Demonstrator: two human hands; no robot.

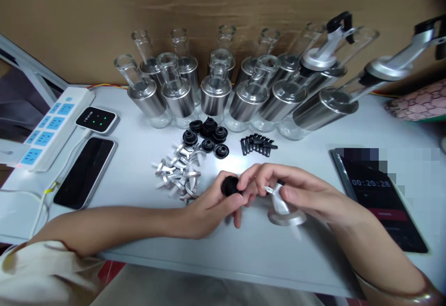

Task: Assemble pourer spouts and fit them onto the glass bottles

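My left hand (212, 206) grips a small black rubber stopper (229, 185) just above the white table. My right hand (296, 192) holds a silver pourer spout (284, 208) with a round flange, close beside the stopper. Both hands meet near the table's front middle. Behind them lie a pile of silver spouts (177, 176), several black stoppers (207, 139) and a row of small black caps (258, 145).
Several glass bottles with steel sleeves (216, 94) stand along the back; two at the right (324, 60) carry fitted pourers. A power strip (52, 127), a small black device (96, 119) and a phone (85, 171) lie left. A tablet showing a timer (379, 199) lies right.
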